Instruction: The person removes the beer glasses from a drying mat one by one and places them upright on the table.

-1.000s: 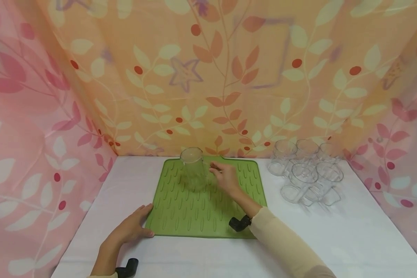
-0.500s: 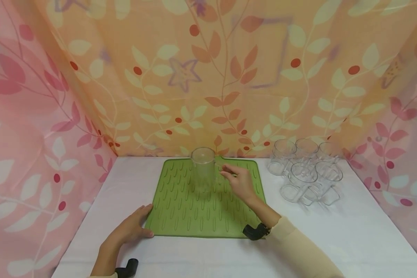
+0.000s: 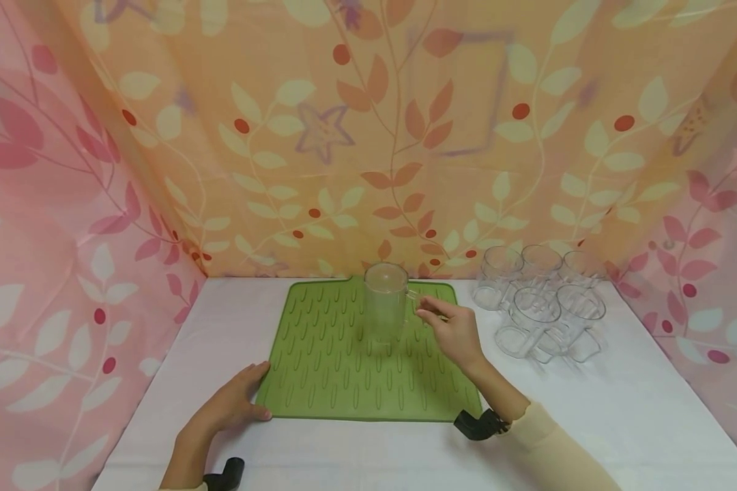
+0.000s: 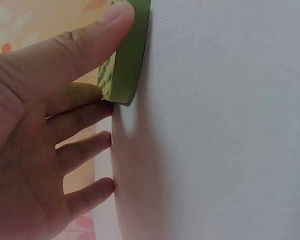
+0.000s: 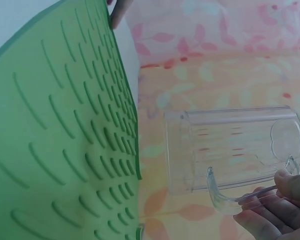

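Note:
A clear glass mug (image 3: 385, 307) stands upright over the back middle of the green ribbed mat (image 3: 325, 382). My right hand (image 3: 456, 333) pinches its handle between thumb and fingers, from the right side. In the right wrist view the handle (image 5: 222, 201) lies in the fingers, and a gap shows between the mug's base and the mat. At the mat's front left corner, my left hand (image 3: 233, 401) rests with fingers spread along the left edge and thumb at the front edge. The left wrist view has its thumb (image 4: 85, 47) against the mat's side and the fingertips (image 4: 92, 192) on the white cloth.
Several more clear glass mugs (image 3: 537, 307) stand grouped on the white tablecloth (image 3: 589, 416) right of the mat. A patterned orange curtain (image 3: 368, 170) closes off the back, with pink ones (image 3: 43, 273) at the sides.
My right hand has carried the glass mug rightward over the mat, from left of the middle to just right of it. The left hand has stayed at the corner.

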Tool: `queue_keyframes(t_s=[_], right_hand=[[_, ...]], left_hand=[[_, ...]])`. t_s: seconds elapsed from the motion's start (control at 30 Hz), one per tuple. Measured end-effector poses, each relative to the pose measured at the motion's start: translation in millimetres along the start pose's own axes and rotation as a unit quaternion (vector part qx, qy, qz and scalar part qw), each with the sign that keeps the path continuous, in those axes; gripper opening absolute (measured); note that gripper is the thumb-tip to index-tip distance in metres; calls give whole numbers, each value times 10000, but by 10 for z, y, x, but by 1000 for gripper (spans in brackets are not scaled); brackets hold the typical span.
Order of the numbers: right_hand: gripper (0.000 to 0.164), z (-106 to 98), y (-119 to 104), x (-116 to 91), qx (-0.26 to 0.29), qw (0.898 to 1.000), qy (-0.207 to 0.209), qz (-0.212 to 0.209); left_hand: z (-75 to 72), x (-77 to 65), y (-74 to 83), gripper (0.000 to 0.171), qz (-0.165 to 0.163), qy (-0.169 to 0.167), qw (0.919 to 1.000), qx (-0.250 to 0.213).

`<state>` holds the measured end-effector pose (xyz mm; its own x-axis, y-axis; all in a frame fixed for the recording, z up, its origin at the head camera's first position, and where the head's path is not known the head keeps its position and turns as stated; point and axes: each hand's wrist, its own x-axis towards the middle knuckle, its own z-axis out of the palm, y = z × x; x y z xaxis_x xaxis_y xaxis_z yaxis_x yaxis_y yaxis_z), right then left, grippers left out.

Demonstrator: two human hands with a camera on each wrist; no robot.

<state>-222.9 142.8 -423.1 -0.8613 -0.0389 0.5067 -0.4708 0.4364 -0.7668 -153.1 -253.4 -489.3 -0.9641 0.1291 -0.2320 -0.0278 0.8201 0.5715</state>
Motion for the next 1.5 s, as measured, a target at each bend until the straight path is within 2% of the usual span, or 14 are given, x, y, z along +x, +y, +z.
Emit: queue_keyframes(t_s=[0.27,0.47,1.1,1.5], right_hand=[[24,-122,72,-117,-54,9996,199,-192],[24,-164,117,-151,71,9993,331,-184],[23,-149,128,-195,115,9994,338,-28],[23,-148,160,-185,43,9990,397,-178]], left_hand=[[-3,-4,7,102,17,8,10000,1],[-15,-11,16,102,121,11,9999,-3],[-29,-23,14,102,225,-30,9997,-66],[-41,-26,13,102,160,-68,9998,70]])
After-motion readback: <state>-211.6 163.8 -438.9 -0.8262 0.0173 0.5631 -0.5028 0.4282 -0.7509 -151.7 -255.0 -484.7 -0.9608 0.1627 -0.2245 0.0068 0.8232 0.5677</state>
